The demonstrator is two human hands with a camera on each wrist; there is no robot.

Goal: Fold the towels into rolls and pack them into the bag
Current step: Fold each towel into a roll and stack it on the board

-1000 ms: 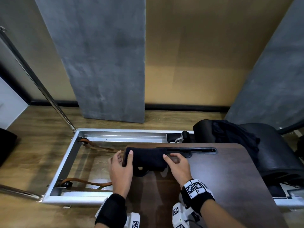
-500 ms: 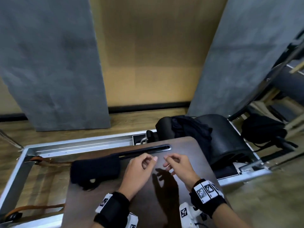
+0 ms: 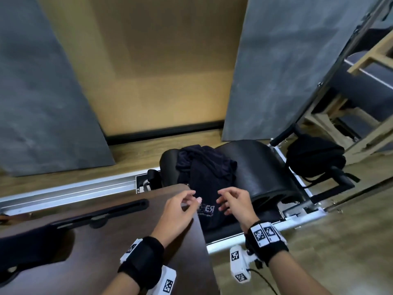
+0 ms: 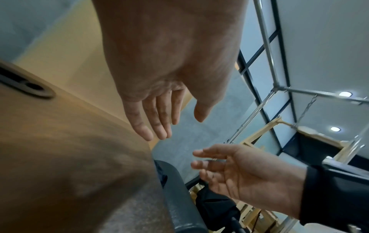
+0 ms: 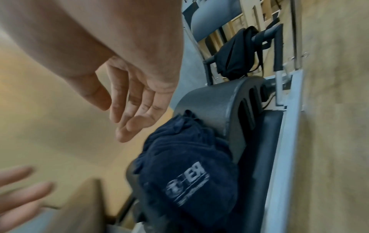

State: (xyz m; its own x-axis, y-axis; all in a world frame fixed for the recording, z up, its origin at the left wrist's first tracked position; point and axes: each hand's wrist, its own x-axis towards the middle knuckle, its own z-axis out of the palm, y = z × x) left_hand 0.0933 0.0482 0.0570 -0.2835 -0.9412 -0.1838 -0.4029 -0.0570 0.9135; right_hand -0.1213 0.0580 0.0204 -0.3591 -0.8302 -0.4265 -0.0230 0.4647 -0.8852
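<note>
A pile of dark navy towels (image 3: 204, 171) with white lettering lies over a black padded barrel (image 3: 261, 167), just past the table's right corner. Both hands hover right in front of the pile with relaxed fingers, holding nothing: my left hand (image 3: 187, 202) over the table corner, my right hand (image 3: 227, 201) beside it. The right wrist view shows my right hand (image 5: 129, 113) just above the towels (image 5: 185, 165). A rolled dark towel (image 3: 32, 245) lies at the table's left, blurred. A black bag (image 3: 314, 158) hangs on a bar to the right.
The dark brown table (image 3: 106, 241) has a long slot handle (image 3: 102, 213) near its far edge. A silver metal frame (image 3: 74, 188) runs behind the table and under the barrel. Grey wall panels (image 3: 276, 71) stand behind, with wooden equipment (image 3: 361, 60) at the far right.
Both hands let go of the rolled towel, which stays at the table's left, and moved right to the towel pile on the barrel. The view swung right.
</note>
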